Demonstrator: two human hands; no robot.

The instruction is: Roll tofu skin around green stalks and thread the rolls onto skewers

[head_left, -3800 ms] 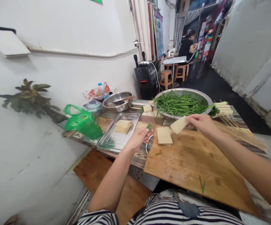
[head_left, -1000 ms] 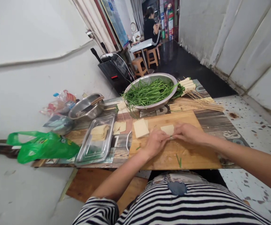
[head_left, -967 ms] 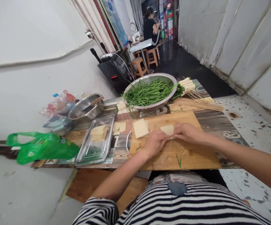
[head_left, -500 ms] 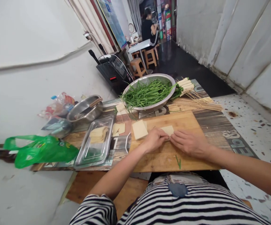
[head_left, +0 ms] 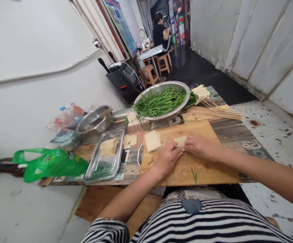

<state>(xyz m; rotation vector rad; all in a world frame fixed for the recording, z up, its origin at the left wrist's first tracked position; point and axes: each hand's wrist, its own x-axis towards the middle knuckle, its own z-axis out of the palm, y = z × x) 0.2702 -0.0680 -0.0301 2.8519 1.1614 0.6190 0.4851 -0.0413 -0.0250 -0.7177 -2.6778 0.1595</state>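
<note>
On the wooden cutting board [head_left: 171, 177] a small pale tofu-skin sheet [head_left: 180, 140] lies partly rolled at its near edge. My left hand [head_left: 168, 156] presses on its left end with curled fingers. My right hand [head_left: 200, 147] pinches the right end, and the fingertips of both hands nearly meet. What is inside the roll is hidden by my fingers. A short stack of square tofu-skin sheets [head_left: 152, 141] rests just left of the hands. Loose chive pieces [head_left: 194, 175] lie on the board nearer my body.
Behind the board stands a steel basin [head_left: 159, 118] of chives [head_left: 163, 103]. Finished-looking pale rolls [head_left: 200, 92] and bamboo skewers [head_left: 212, 113] lie right of it. Leftward are a tray [head_left: 103, 168] with folded sheets, a steel bowl [head_left: 104, 123] and a green bag [head_left: 52, 165]. A person sits far back.
My left hand has shifted slightly nearer my body, and both hands' fingers have curled further over the sheet. The view has moved a little.
</note>
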